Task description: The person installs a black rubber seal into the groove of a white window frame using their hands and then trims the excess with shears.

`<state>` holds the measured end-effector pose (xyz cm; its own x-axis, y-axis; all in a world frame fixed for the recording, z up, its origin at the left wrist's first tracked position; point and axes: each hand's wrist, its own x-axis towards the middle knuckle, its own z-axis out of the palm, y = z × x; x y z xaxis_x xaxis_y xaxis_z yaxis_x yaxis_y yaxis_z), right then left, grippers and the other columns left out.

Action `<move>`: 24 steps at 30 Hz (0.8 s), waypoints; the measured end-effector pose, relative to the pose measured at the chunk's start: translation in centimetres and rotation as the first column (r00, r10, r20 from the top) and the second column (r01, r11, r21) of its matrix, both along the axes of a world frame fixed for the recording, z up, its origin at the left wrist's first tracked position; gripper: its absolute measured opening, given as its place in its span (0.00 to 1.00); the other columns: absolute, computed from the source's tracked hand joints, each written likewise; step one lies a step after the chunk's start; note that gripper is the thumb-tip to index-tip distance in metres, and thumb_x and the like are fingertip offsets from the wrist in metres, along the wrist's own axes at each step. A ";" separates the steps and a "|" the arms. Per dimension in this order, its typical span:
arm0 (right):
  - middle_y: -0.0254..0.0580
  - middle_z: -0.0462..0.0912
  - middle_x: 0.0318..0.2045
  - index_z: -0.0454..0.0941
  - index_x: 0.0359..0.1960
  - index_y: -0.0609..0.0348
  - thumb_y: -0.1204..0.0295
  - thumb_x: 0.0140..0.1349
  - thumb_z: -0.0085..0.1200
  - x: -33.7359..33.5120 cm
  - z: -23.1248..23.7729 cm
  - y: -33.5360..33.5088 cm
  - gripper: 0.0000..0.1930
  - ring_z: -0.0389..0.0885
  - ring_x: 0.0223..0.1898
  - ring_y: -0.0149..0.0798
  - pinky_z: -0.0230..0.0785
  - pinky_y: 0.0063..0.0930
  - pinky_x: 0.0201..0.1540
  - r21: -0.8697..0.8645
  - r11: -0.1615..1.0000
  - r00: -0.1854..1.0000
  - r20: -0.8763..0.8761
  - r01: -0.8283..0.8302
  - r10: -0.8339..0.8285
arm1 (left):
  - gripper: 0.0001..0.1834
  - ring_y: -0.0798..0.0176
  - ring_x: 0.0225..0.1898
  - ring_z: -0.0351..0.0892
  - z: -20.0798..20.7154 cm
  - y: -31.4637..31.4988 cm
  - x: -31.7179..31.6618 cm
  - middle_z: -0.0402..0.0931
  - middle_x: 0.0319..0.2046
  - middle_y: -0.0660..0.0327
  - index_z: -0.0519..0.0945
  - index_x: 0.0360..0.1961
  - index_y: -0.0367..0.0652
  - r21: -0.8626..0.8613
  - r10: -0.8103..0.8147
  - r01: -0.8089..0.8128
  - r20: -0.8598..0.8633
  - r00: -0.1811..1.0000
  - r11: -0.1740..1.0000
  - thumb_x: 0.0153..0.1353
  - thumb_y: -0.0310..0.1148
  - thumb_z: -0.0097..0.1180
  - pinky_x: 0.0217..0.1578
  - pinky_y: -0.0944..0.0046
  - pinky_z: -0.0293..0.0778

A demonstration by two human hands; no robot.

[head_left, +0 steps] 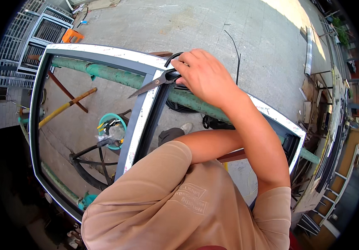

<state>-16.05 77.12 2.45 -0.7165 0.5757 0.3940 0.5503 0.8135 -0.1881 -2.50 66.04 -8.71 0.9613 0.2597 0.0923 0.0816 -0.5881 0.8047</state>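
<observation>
My right hand [206, 77] is closed around the black handles of a pair of scissors [148, 86]. The blades look closed together and point left and toward me, across the middle bar of a window frame [135, 137]. That frame is grey with white protective film. Beside my fingers a black rubber strip [169, 61] curves over the frame's far edge; whether my fingers touch it I cannot tell. My left forearm [217, 141] runs rightward and passes behind my right arm, which hides my left hand.
The frame lies over green pipes [117, 74]. Below its left opening stands a turquoise bucket [123, 121] of tools. An orange stool [72, 36] and stacked frames [48, 31] are at far left. Coiled black strip [179, 107] lies on the floor. Racks with metal lengths [333, 137] line the right.
</observation>
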 end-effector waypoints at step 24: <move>0.66 0.86 0.65 0.70 0.82 0.62 0.51 0.71 0.72 29.5 -2.2 -30.5 0.44 0.89 0.63 0.63 0.80 0.53 0.66 -0.329 -0.060 -0.018 0.130 0.942 -0.991 | 0.18 0.35 0.43 0.93 2.1 -2.1 3.1 0.92 0.42 0.43 0.91 0.62 0.46 0.101 0.388 -0.388 0.020 0.921 0.916 0.75 0.36 0.64 0.47 0.37 0.87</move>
